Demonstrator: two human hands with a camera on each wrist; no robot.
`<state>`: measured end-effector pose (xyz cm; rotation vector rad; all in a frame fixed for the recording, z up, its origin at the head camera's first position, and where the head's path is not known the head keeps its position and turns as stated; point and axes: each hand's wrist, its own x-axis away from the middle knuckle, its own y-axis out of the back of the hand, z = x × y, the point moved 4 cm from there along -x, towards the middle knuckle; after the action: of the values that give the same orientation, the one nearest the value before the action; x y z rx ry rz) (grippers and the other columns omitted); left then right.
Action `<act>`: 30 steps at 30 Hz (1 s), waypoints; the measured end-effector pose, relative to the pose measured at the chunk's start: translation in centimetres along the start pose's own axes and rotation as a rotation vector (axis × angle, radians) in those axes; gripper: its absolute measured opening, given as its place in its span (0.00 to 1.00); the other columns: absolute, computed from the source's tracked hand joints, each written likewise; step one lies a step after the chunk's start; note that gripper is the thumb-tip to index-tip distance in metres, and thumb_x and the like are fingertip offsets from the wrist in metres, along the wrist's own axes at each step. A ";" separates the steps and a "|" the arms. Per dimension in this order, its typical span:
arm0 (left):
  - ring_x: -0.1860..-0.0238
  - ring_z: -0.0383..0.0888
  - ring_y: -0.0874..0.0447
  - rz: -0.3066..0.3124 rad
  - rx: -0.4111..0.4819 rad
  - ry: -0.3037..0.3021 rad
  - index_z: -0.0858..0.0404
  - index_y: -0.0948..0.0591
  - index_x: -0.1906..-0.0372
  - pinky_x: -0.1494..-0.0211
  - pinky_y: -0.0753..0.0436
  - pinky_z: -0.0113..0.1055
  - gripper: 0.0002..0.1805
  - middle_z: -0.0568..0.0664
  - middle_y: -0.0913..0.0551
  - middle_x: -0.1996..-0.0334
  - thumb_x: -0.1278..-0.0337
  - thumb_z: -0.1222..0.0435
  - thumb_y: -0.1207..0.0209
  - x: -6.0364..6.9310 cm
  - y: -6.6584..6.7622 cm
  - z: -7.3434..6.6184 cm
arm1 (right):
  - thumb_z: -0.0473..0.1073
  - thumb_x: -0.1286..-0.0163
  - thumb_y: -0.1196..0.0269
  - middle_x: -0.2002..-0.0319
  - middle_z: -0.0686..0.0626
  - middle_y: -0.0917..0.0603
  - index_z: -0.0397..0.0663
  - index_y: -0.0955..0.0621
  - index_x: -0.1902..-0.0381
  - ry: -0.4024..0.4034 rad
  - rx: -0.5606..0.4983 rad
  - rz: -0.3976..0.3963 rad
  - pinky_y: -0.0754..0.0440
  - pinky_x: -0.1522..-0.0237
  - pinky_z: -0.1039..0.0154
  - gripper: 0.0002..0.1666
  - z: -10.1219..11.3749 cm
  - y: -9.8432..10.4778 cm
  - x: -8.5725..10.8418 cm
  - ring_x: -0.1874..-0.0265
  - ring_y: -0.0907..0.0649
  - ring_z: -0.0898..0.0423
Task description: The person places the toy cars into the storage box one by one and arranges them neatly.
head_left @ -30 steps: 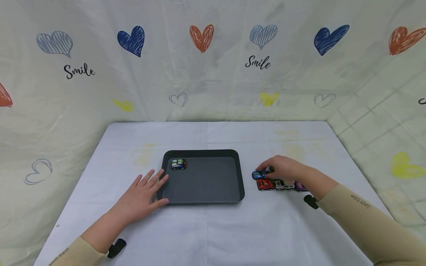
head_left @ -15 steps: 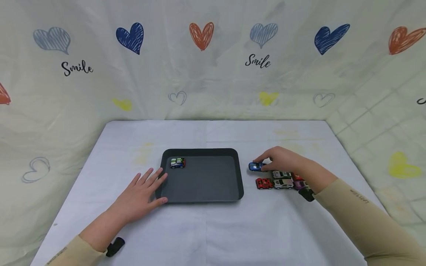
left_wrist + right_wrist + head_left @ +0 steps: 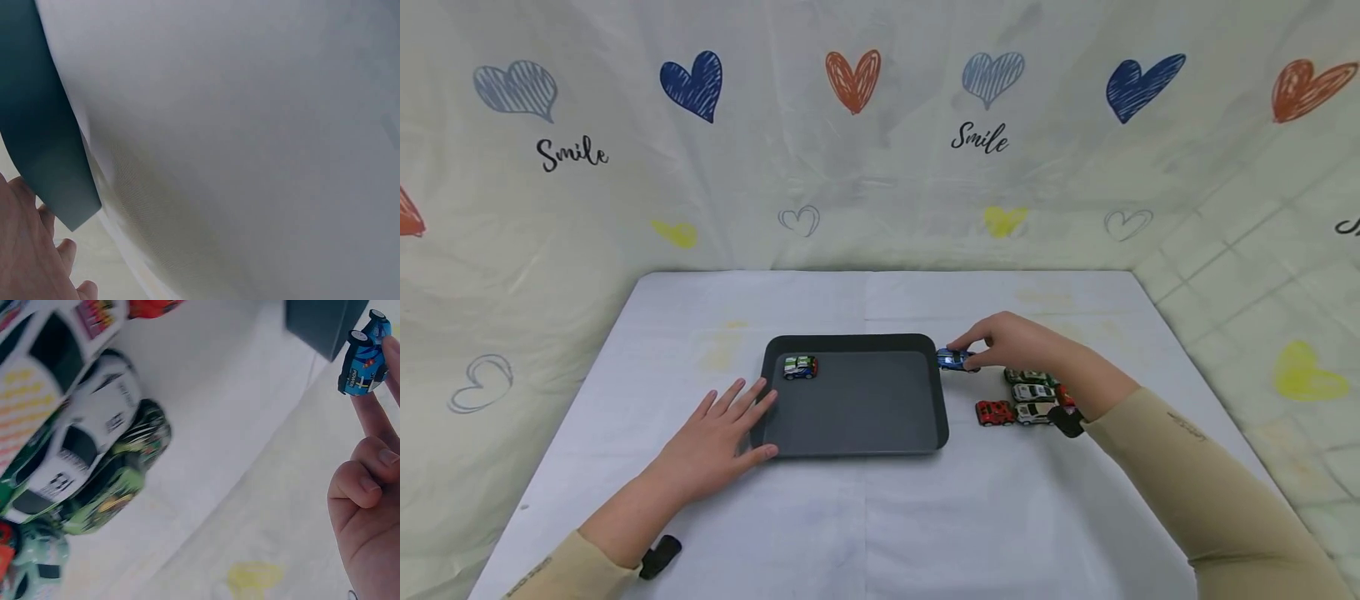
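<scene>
My right hand [image 3: 1026,346] pinches a blue toy car [image 3: 952,359] between thumb and fingertips, just at the right rim of a dark grey tray [image 3: 850,417]. In the right wrist view the same blue car [image 3: 365,365] is held up beside the tray's corner [image 3: 319,325], the other fingers curled in. My left hand [image 3: 707,454] lies with spread, straight fingers against the tray's left rim. A toy car in white, green and blue [image 3: 801,367] stands inside the tray, towards its back left corner.
Right of the tray several toy cars cluster on the white-covered table [image 3: 880,525]: a red car [image 3: 995,412], a white car [image 3: 1033,413], a silver car [image 3: 1032,392] and a green car [image 3: 1028,377]. My right forearm partly hides this group. A heart-printed cloth [image 3: 887,167] hangs behind.
My right hand has carried the blue car away from the cluster, leftward and towards the back, up to the tray's rim. My left hand stays at the tray's left side.
</scene>
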<state>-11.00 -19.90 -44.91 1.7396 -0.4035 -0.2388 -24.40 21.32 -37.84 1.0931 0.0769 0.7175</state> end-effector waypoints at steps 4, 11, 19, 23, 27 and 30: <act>0.22 0.56 0.57 0.019 -0.001 0.006 0.52 0.42 0.21 0.24 0.55 0.60 0.46 0.48 0.49 0.21 0.37 0.34 0.48 0.0 -0.1 0.0 | 0.47 0.36 0.29 0.48 0.54 0.15 0.64 0.14 0.44 0.006 -0.006 0.003 0.27 0.70 0.62 0.21 1.1 0.0 -0.8 0.69 0.26 0.56; 0.22 0.57 0.56 0.032 -0.008 0.014 0.52 0.42 0.21 0.24 0.55 0.60 0.45 0.48 0.49 0.21 0.37 0.36 0.47 0.1 0.1 0.0 | 0.47 0.36 0.29 0.54 0.60 0.15 0.65 0.15 0.44 0.032 -0.007 0.028 0.27 0.74 0.61 0.21 3.6 -0.1 -2.5 0.75 0.28 0.55; 0.21 0.56 0.57 0.017 -0.010 0.008 0.52 0.43 0.21 0.24 0.55 0.60 0.46 0.48 0.49 0.21 0.37 0.32 0.52 0.1 0.1 0.1 | 0.48 0.36 0.29 0.49 0.58 0.15 0.64 0.15 0.44 0.093 -0.014 0.055 0.22 0.67 0.61 0.21 7.1 -0.6 -5.4 0.68 0.22 0.57; 0.22 0.56 0.56 -0.002 -0.008 -0.002 0.52 0.42 0.21 0.24 0.55 0.60 0.46 0.48 0.48 0.21 0.37 0.31 0.52 0.1 0.2 0.1 | 0.48 0.36 0.29 0.48 0.57 0.15 0.65 0.15 0.44 0.111 -0.024 0.065 0.20 0.62 0.61 0.21 8.5 -1.3 -6.8 0.62 0.19 0.59; 0.22 0.57 0.55 -0.014 -0.002 -0.010 0.53 0.41 0.22 0.24 0.54 0.60 0.46 0.49 0.47 0.21 0.38 0.33 0.50 0.1 0.2 0.0 | 0.49 0.36 0.29 0.50 0.58 0.15 0.64 0.14 0.44 0.138 -0.004 0.082 0.19 0.54 0.61 0.21 10.0 -2.2 -8.0 0.55 0.18 0.61; 0.22 0.56 0.56 0.001 -0.002 0.000 0.53 0.41 0.22 0.24 0.55 0.60 0.46 0.49 0.48 0.21 0.38 0.33 0.48 0.0 0.1 0.0 | 0.50 0.36 0.29 0.51 0.60 0.15 0.65 0.14 0.45 0.158 0.024 0.093 0.19 0.51 0.62 0.20 11.1 -2.8 -8.9 0.51 0.18 0.61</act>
<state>-10.96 -19.91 -44.75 1.7373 -0.4040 -0.2382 -25.49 6.88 -37.29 1.0669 0.1709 0.8887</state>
